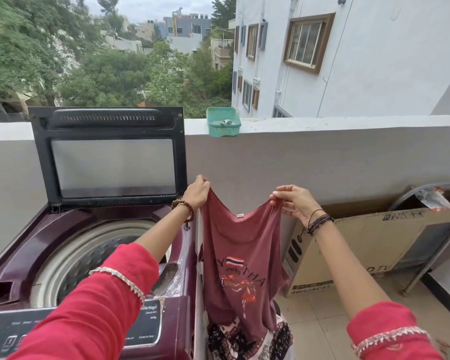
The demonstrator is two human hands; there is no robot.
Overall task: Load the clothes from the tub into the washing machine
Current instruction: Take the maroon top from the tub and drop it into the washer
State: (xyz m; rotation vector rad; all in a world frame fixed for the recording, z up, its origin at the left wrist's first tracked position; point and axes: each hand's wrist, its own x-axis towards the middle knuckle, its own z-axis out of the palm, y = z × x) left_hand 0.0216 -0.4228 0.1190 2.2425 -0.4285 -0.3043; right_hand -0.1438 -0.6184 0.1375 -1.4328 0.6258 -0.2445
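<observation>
A faded red sleeveless top [240,258] with a flag print hangs spread between my hands, to the right of the washing machine. My left hand [196,193] pinches its left shoulder strap and my right hand [292,202] pinches the right strap. The maroon top-loading washing machine [63,237] stands at the left with its lid [109,157] raised and its drum [89,255] open to view. Below the top lies a black, red and white patterned cloth [234,341]; the tub under it is hidden.
A grey parapet wall [322,157] runs across behind, with a green plastic tray [223,122] on its ledge. A large cardboard box [361,245] and a metal frame [431,245] stand at the right on the tiled floor [315,315].
</observation>
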